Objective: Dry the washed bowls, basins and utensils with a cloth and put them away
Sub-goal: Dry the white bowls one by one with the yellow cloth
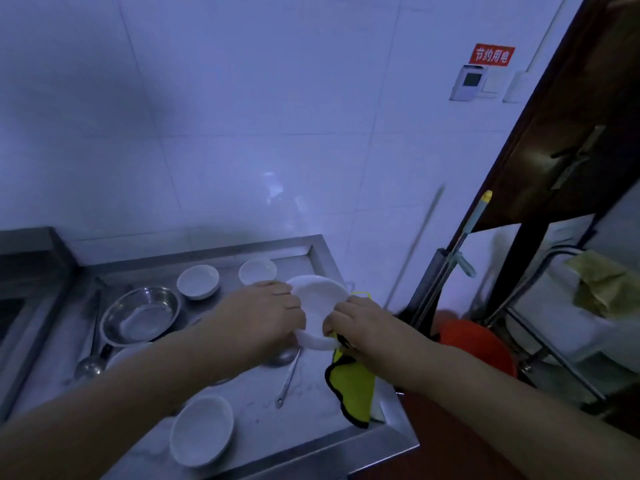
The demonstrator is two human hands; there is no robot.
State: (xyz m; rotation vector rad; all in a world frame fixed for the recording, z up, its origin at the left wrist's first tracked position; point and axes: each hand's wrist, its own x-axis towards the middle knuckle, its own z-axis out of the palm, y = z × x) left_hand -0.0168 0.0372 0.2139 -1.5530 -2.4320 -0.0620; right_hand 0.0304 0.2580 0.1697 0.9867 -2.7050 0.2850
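I hold a white bowl (317, 308) tilted above the steel counter (263, 445). My left hand (268, 313) grips its left rim. My right hand (360, 323) pinches a yellow cloth with black edging (351, 386) against the bowl's right rim, and the cloth hangs down below that hand. On the counter stand white bowls at the back (198, 281) (257, 270) and at the front (202, 430). A steel basin (140, 315) sits at the left, with a ladle (90, 363) beside it. A steel spoon (288, 375) lies under my hands.
A raised steel lip (327, 261) borders the counter's right side. Right of it stand mop handles (464, 244), an orange bucket (481, 344) and a metal rack (554, 351) holding white containers. A dark wooden door (571, 133) leans in at the upper right.
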